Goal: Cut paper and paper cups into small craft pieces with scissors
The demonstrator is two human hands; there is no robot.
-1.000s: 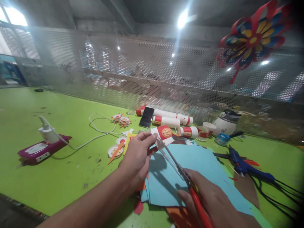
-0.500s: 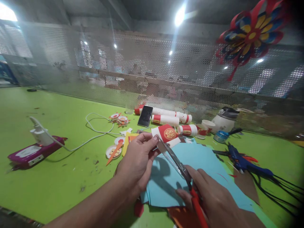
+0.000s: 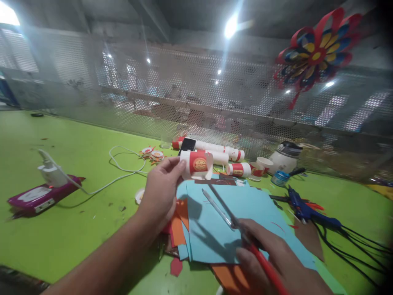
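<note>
The paper cup (image 3: 197, 164), white with a red band, gold emblem and uneven right edge, hung toward the blue sheets' (image 3: 256, 205) far left, with green tabletop (image 3: 76, 151) stretching left, the left hand (image 3: 160, 186) pinching the cup's left end, and open room between the blades of scissors (image 3: 233, 223) grasped in the right hand (image 3: 273, 248).

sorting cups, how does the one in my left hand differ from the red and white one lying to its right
The held cup is in your left hand; the lying cup rests sideways on the table. The held cup shows a round gold emblem, the lying cup a rectangular label. Both are red and white.
</note>
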